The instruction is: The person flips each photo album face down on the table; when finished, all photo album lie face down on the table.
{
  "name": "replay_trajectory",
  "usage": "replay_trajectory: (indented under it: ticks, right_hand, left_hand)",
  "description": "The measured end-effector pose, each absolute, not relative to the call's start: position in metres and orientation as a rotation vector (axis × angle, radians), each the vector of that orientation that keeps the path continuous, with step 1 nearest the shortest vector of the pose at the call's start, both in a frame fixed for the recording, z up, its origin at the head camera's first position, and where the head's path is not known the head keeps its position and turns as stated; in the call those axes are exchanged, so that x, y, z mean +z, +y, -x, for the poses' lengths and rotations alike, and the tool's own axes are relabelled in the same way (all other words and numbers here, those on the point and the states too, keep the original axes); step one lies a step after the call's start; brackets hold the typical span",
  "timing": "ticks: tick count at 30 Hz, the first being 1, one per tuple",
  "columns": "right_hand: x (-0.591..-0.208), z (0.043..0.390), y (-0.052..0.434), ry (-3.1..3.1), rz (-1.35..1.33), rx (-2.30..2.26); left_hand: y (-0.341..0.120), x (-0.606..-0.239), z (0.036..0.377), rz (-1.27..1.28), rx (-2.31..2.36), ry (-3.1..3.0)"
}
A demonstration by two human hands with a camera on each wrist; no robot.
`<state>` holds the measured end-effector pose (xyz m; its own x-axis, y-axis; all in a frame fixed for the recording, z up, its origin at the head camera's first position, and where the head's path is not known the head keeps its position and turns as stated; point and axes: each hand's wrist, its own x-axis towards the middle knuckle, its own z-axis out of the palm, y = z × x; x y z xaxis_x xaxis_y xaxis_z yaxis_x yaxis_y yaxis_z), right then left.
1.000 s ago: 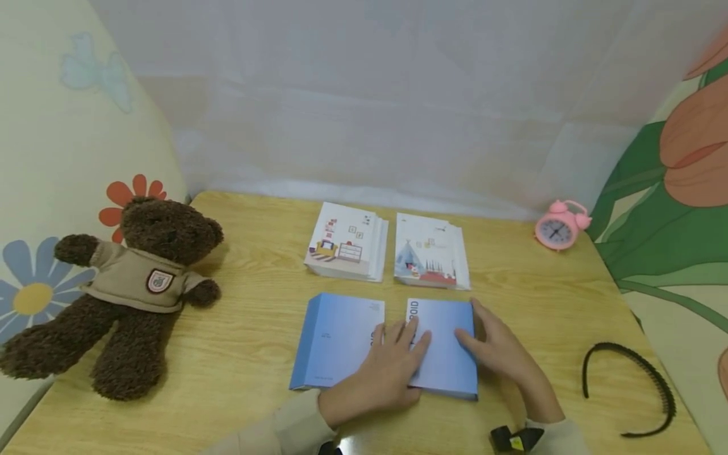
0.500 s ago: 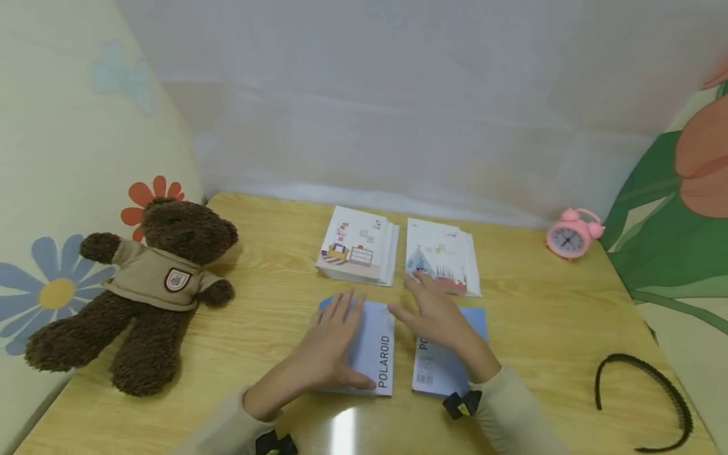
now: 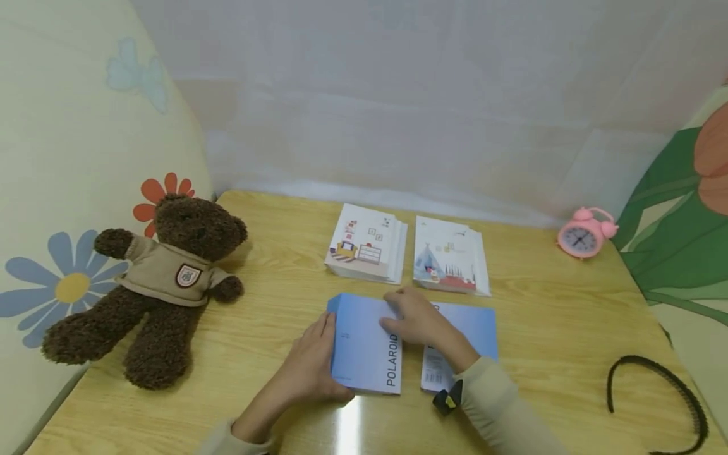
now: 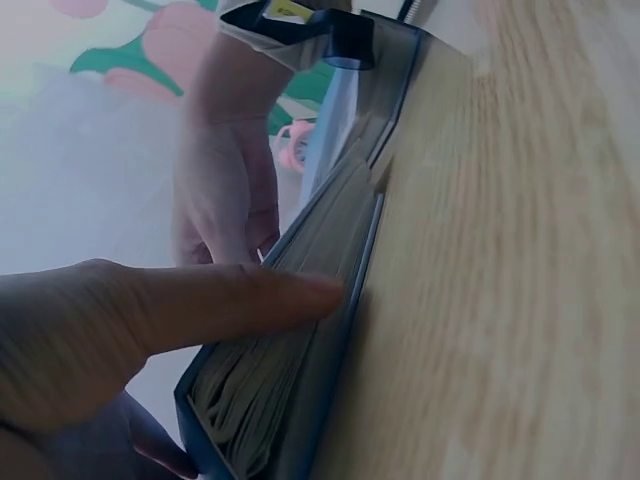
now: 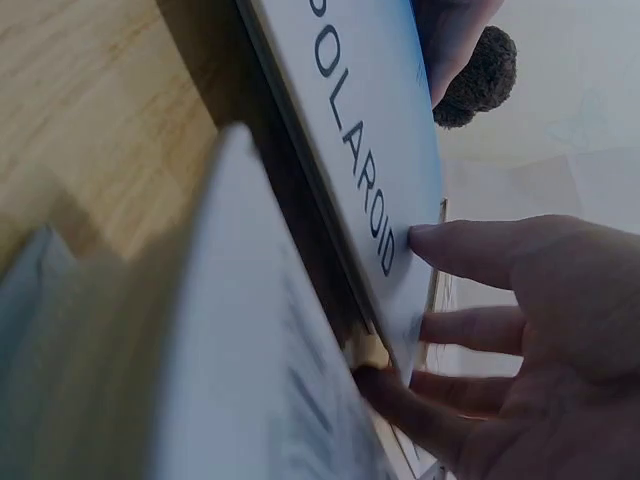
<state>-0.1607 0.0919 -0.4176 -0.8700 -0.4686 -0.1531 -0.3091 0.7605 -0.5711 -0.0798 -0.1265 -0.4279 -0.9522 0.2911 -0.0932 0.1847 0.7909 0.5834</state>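
A blue photo album (image 3: 364, 347) marked POLAROID lies at the front middle of the table. My left hand (image 3: 309, 363) grips its left side, fingers along the spine side and thumb at the near edge. In the left wrist view that thumb (image 4: 230, 305) lies across the page edges between the covers. My right hand (image 3: 418, 319) holds the album's far right corner; the right wrist view shows the thumb (image 5: 470, 245) on the cover and fingers past the edge. Under my right forearm lies a second blue album (image 3: 469, 328), partly hidden.
Two stacks of white illustrated booklets, a left stack (image 3: 364, 243) and a right stack (image 3: 446, 253), lie behind the albums. A brown teddy bear (image 3: 176, 278) is at the left. A pink alarm clock (image 3: 582, 237) stands far right, with a black headband (image 3: 677, 382) nearer.
Both hands have moved left from the gap and right album to the left album. My right hand has come onto its far corner, and my left hand has slid from its cover to its side.
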Motion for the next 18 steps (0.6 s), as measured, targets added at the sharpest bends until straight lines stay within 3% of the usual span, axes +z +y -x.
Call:
replay_trajectory:
  ticks: [12, 18]
  right_hand:
    - [-0.422, 0.155, 0.083, 2.585, 0.657, -1.098]
    - [-0.422, 0.156, 0.076, 2.444, 0.643, -1.273]
  left_hand:
    - [-0.142, -0.425, 0.077, -0.412, 1.316, 2.627]
    - [-0.147, -0.404, 0.073, -0.557, 1.263, 2.701]
